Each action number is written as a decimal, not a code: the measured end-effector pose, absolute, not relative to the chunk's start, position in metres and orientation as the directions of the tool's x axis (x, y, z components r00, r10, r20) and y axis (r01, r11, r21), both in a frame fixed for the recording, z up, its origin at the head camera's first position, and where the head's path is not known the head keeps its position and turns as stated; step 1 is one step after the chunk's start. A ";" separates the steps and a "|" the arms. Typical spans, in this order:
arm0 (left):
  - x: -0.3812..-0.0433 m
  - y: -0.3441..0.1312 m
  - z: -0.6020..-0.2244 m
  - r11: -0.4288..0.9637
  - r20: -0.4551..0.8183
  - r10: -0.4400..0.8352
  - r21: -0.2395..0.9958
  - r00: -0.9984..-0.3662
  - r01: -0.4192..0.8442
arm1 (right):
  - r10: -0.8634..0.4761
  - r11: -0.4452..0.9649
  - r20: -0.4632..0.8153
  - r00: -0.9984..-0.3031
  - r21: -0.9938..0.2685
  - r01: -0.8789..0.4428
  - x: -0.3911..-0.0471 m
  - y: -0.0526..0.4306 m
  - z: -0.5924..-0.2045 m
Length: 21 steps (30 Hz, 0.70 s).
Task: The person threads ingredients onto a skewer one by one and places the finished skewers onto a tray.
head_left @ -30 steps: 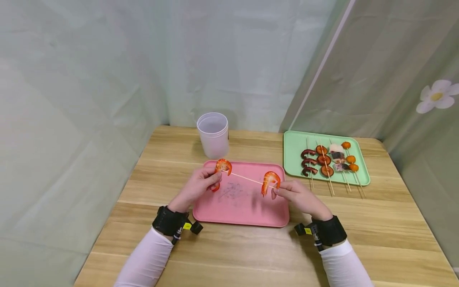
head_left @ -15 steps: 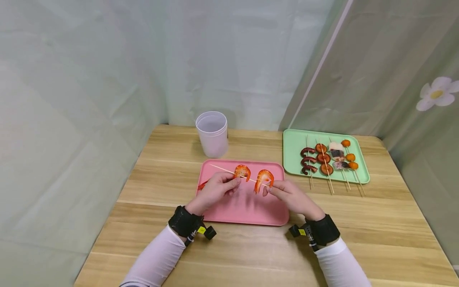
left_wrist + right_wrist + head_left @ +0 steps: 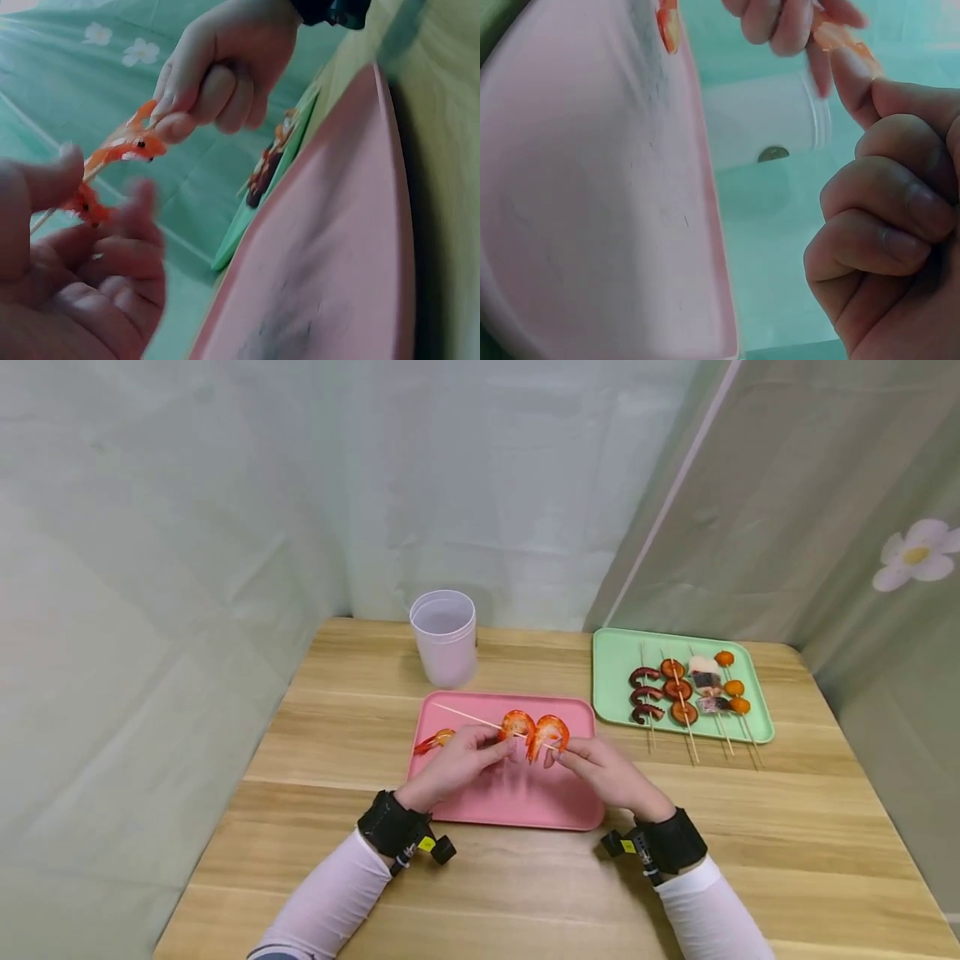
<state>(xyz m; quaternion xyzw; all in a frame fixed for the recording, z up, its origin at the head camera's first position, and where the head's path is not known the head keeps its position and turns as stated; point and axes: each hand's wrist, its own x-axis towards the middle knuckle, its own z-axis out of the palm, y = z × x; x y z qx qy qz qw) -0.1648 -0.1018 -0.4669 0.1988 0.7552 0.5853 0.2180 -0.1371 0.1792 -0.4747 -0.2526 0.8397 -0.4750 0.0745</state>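
Two orange-red shrimps sit side by side on a thin wooden skewer [image 3: 467, 714] above the pink tray [image 3: 517, 806]. My left hand [image 3: 457, 766] holds the left shrimp [image 3: 517, 723] on the skewer, thumb and fingers about it in the left wrist view. Beside the right shrimp [image 3: 551, 732], my right hand [image 3: 613, 772] pinches the skewer's right end between thumb and index finger, its other fingers curled. The skewer's free end points up and left past my left hand. A third shrimp [image 3: 435, 741] lies on the tray's left side, partly behind my left hand.
Behind the pink tray stands a pale plastic cup [image 3: 444, 647]. At the back right, a green tray [image 3: 611, 681] bears several finished-looking skewers of tentacles, mushroom slices, fish pieces and orange balls. Curtains rise behind the wooden table [image 3: 517, 893].
My left hand has moved right along the skewer, bringing the left shrimp up against the right one. The skewer's free end and the shrimp on the tray have come into sight.
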 end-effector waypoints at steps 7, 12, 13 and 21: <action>-0.177 -0.137 -0.464 0.336 -0.041 0.530 0.927 -0.847 0.166 | -0.446 0.434 0.072 -0.892 -0.854 -0.286 -0.139 0.189 -0.475; -0.190 -0.165 -0.464 0.554 0.028 0.397 0.790 -0.917 0.264 | -0.415 0.458 0.080 -0.906 -0.843 -0.284 -0.139 0.196 -0.473; -0.191 -0.169 -0.465 0.603 0.036 0.381 0.748 -0.924 0.278 | -0.413 0.461 0.083 -0.907 -0.840 -0.286 -0.140 0.197 -0.473; -0.193 -0.178 -0.473 0.863 0.004 0.358 0.379 -0.934 0.333 | -0.415 0.448 0.105 -0.904 -0.841 -0.303 -0.142 0.197 -0.475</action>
